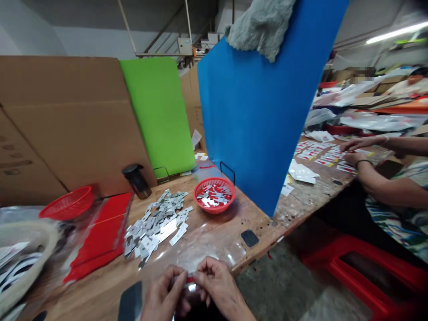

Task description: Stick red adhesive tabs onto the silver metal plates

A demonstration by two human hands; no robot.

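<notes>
My left hand [166,290] and my right hand [216,283] meet at the near edge of the table, thumbs and fingertips pinched. Between them they hold a small red strip [190,280]; a shiny bit shows just under it, and the fingers cover most of the piece. Beyond my hands lies a loose heap of small flat silvery metal plates [157,223]. To the right of that heap stands a red plastic basket [214,210] filled with red and silvery pieces. Red fabric sheets [103,236] are stacked to the left.
A black cup [136,180] and another red basket [68,204] stand by the cardboard [60,125]. Green [158,116] and blue [250,116] panels rise behind. On the right, a co-worker's hands [357,151] are over rows of cards, near a red stool [361,272].
</notes>
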